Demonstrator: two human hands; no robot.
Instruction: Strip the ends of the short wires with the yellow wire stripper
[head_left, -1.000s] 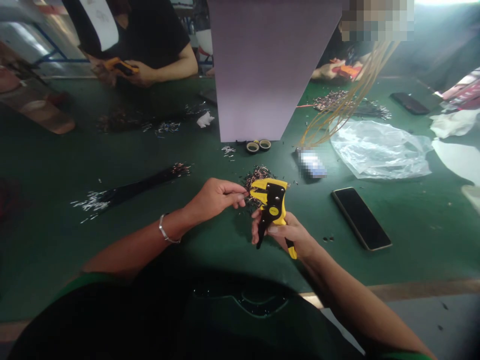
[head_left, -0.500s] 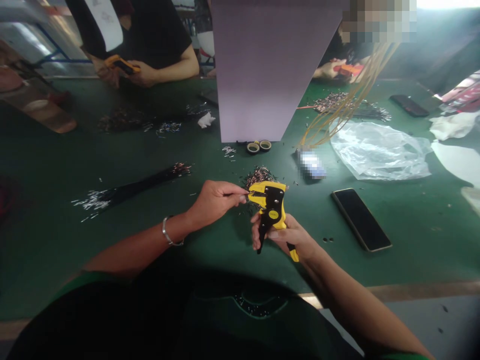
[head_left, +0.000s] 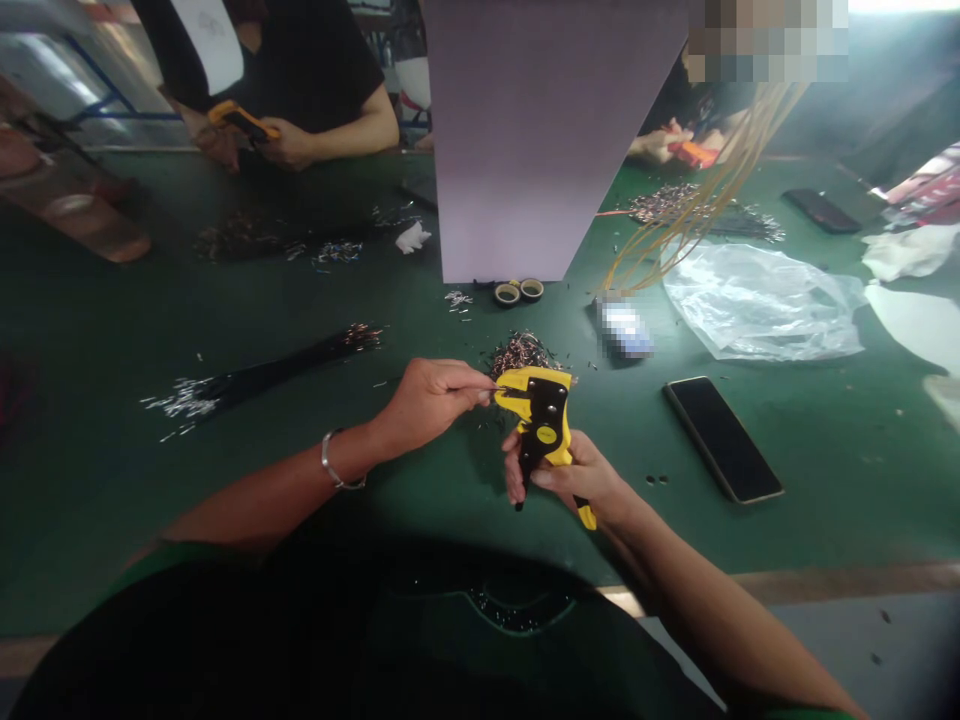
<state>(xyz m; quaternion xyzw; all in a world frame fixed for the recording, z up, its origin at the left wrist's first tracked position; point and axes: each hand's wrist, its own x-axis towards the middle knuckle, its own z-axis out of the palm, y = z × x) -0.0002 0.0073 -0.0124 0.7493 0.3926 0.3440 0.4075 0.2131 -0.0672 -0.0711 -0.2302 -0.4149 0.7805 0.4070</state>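
Observation:
My right hand (head_left: 559, 470) is wrapped round the handles of a yellow and black wire stripper (head_left: 547, 410), whose jaws point left. Pinched between the thumb and fingers of my left hand (head_left: 439, 400) is a thin dark wire (head_left: 491, 388); its tip reaches the stripper's jaws, which hide the end. Just behind the tool lies a heap of short wire scraps (head_left: 521, 350), partly covered by it. To the left of my left hand, a bundle of black wires (head_left: 274, 378) rests on the green table, with silvery ends at the left and copper-coloured ends at the right.
A phone (head_left: 724, 440) lies at the right, near a clear plastic bag (head_left: 765, 300). Two tape rolls (head_left: 519, 292) sit below an upright pale panel (head_left: 525, 150). Across the table (head_left: 420, 540), one co-worker's hands (head_left: 289, 145) hold an orange tool; another's hands grip a red one.
The stripper's jaws have closed together around the wire's tip. Both my hands have stayed in nearly the same place.

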